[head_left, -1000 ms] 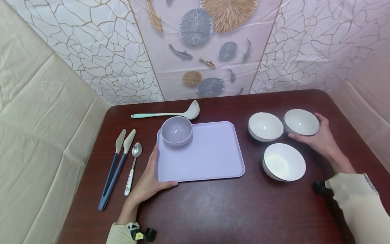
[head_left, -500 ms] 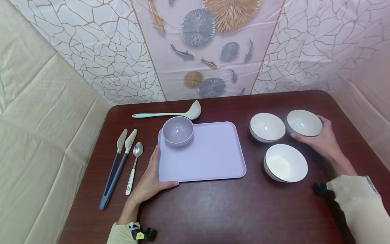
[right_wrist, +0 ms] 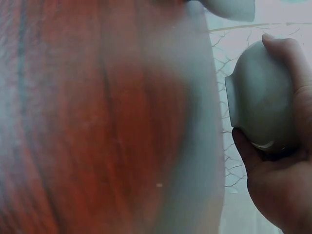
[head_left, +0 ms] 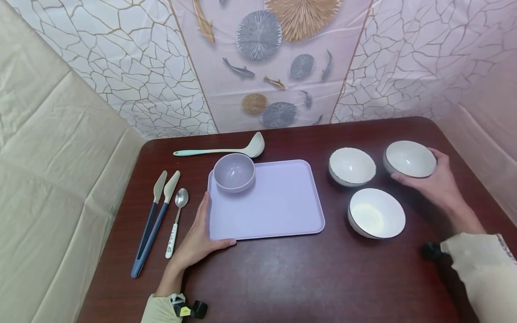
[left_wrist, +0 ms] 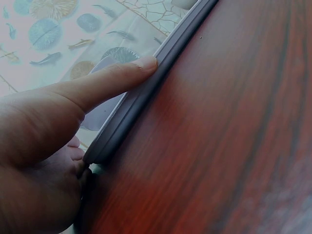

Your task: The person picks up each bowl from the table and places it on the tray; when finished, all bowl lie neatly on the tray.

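My right hand (head_left: 438,184) grips a white bowl (head_left: 409,159) at the back right, thumb at its near side and fingers around its far right side. In the right wrist view this bowl (right_wrist: 263,95) shows its foot, held clear of the tabletop. My left hand (head_left: 199,240) lies at the near left corner of a lilac tray (head_left: 274,202), straight fingers along its left side and thumb on the front rim. In the left wrist view the thumb (left_wrist: 112,80) touches that rim; the other fingers are mostly hidden. A lilac bowl (head_left: 234,172) stands in the tray's far left corner.
Two more white bowls, a scalloped one (head_left: 352,167) and a larger one (head_left: 376,213), stand right of the tray. A ladle (head_left: 226,151) lies behind it. Tongs (head_left: 153,224) and a spoon (head_left: 175,222) lie left. Cloth walls (head_left: 40,157) border the table.
My right hand has raised the white bowl off the table and moved it slightly right, away from the scalloped bowl. The left hand stays at the tray corner.
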Motion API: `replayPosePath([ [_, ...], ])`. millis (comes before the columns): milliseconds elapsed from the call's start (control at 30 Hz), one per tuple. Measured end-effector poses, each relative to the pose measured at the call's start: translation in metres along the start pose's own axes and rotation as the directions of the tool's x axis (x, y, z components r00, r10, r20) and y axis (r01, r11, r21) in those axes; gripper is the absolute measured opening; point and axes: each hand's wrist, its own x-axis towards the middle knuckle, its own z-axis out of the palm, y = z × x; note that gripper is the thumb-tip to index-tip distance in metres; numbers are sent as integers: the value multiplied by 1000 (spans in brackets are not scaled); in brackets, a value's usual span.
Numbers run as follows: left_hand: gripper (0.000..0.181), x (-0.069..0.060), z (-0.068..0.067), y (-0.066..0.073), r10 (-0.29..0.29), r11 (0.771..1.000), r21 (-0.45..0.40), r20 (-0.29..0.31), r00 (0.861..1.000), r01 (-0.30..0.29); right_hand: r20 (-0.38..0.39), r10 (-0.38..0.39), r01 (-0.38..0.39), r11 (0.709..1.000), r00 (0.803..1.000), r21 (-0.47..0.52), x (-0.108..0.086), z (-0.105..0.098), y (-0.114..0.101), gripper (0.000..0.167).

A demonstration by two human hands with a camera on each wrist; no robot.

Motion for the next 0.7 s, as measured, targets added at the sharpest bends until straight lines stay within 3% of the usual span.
replayPosePath([
  [300,138,-1,0,2,-2,1000,-9,5,1000,2,-3,-38,38,999,999,24,2,-11,-25,109],
  [700,138,-1,0,2,-3,1000,3,4,1000,3,68,-122,117,991,990,72,4,0,-105,110],
])
